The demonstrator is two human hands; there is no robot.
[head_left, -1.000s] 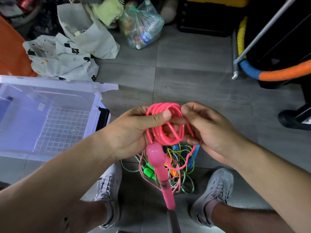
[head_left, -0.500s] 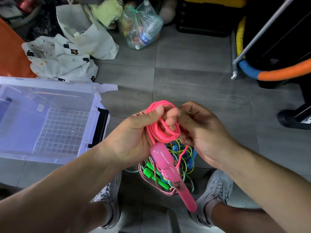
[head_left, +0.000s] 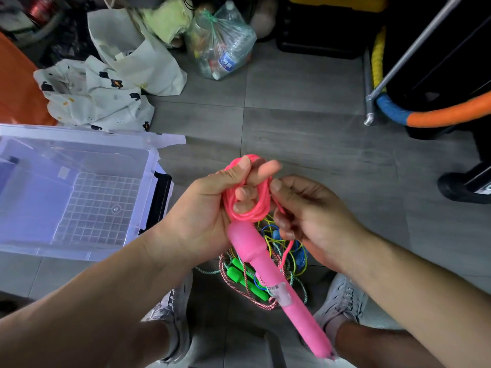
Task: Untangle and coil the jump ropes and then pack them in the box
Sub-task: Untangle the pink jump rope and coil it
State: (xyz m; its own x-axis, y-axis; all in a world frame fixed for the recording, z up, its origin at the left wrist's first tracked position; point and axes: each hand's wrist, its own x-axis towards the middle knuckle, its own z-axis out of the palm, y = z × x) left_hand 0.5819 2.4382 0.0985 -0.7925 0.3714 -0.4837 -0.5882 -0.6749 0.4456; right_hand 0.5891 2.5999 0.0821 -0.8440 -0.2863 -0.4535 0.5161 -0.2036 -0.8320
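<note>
Fingers (head_left: 241,193) of my left hand (head_left: 204,216) clutch the pink coil (head_left: 248,217), right hand (head_left: 318,216) pinching its strand (head_left: 288,251).
Handle (head_left: 255,248) swung rightward; tip blurred.

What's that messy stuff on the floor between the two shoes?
A tangled pile of jump ropes, with green handles, lies there in the head view. The pink handle hangs in front of it.

I see a glossy pink plastic rope (head_left: 240,217), a smooth plastic handle (head_left: 249,245), a clear plastic box (head_left: 93,140), braided cord (head_left: 261,305) and a matt grey tile floor (head_left: 305,144).
</note>
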